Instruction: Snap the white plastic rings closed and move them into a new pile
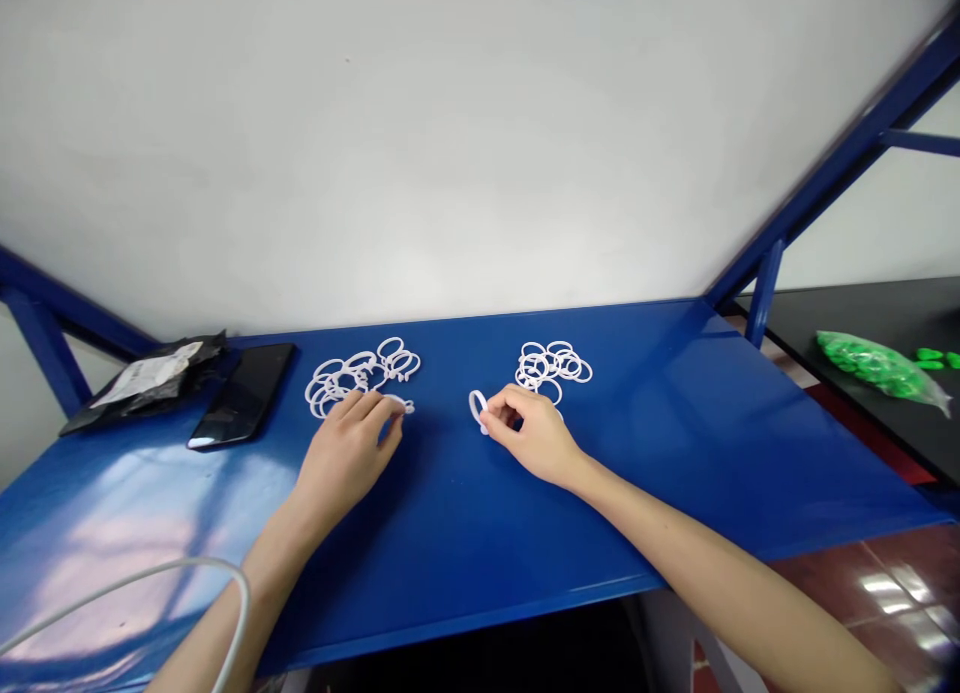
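Pinching one white ring (472, 405) between thumb and fingertips, the right hand (536, 438) holds it tilted up on edge just above the bench (465, 533), near its middle. The left hand (349, 446) is palm down at the near side of the left cluster of rings (362, 366), fingers bent and thumb a little apart from them; a second ring (409, 407) pokes out past its fingertips, but I cannot tell whether it is gripped or only touched. The right cluster of rings (551, 366) lies just beyond the right hand.

Each ring looks very light, thin and smooth, probably plastic: stiff enough to keep its round shape, perhaps with slight give, and likely to slide on the glossy top. The small knobs seem the best place to take hold, since the slim band could roll or twist between fingertips. Overlapping rings may snag one another, so lifting singly suits them.

For moving, blue surface runs between the hands and out to the near edge, where a dropped ring could skid off. Behind stands the pale wall (480, 153); to the left, the phone (244, 393) and black packet (150, 378) limit sideways reach, and a white cable (184, 562) loops across the left forearm.
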The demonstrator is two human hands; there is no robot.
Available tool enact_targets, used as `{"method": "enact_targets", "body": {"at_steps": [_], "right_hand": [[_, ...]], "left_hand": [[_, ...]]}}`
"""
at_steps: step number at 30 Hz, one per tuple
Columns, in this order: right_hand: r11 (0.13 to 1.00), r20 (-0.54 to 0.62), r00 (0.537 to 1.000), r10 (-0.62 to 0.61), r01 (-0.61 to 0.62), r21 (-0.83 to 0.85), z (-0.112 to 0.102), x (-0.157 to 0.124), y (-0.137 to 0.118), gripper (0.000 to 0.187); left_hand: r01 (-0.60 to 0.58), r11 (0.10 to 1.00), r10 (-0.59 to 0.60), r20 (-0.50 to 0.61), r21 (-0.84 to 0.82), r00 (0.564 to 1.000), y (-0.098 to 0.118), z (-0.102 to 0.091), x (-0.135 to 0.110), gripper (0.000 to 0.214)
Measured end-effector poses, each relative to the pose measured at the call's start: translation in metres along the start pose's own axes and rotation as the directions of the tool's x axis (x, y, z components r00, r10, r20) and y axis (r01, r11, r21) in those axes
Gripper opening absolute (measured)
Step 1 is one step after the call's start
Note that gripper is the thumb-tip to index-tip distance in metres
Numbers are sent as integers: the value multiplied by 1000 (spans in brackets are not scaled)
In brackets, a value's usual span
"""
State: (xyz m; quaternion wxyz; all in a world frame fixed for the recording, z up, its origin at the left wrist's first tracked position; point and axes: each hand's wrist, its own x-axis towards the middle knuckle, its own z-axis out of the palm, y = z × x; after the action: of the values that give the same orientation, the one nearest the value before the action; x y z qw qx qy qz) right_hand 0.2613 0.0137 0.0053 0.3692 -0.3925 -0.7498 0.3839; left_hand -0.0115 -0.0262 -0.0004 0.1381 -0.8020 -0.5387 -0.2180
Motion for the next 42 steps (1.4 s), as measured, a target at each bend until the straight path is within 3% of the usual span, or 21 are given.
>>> {"method": "enact_targets", "body": {"at_steps": [2,4,7,11,14,16,19,21,23,26,30,36,42], "right_hand": [[998,14,999,45,-46,40,0,0,-3,15],[993,34,995,94,-97,69,-1,0,-5,17],[967,88,982,170,-183,175,0,-1,-7,20],[869,211,949,233,-300,392,3,-1,-7,30],[816,300,923,241,-361,452,8,-2,-7,36],[825,320,916,241,-367,430,11,-4,-8,38],[941,148,970,194,-227,252,13,-9,-10,28],[995,37,999,33,-37,93,13,-11,-12,23],[994,53,993,-105,104,19,11,-13,-14,17],[995,134,986,-104,105,1,10,-13,-16,11],[988,161,979,-125,137,-69,13,-14,-14,11],[958,199,957,-210,242,-154,13,-19,-12,17],[840,368,898,-240,382,-385,9,-26,-13,26]], "left_hand": [[19,993,-17,-17,119,1000,-3,1,-1,12],[17,991,-6,-85,133,996,2,-1,0,10],[-121,993,118,-186,-6,976,23,-5,3,11],[-312,941,275,-243,-130,930,55,-7,7,21],[-354,918,298,-280,-177,913,66,-3,8,17],[-339,910,263,-298,-239,917,66,0,8,13],[-183,892,78,-258,-413,963,62,2,7,8],[-20,844,-84,-169,-536,982,60,2,6,7],[127,769,-215,-67,-626,974,59,0,6,5],[260,648,-315,58,-716,947,59,0,5,7],[326,537,-322,168,-778,932,62,2,5,12],[349,455,-276,243,-819,930,61,1,4,12],[183,558,-100,153,-809,983,61,3,-3,18]]}}
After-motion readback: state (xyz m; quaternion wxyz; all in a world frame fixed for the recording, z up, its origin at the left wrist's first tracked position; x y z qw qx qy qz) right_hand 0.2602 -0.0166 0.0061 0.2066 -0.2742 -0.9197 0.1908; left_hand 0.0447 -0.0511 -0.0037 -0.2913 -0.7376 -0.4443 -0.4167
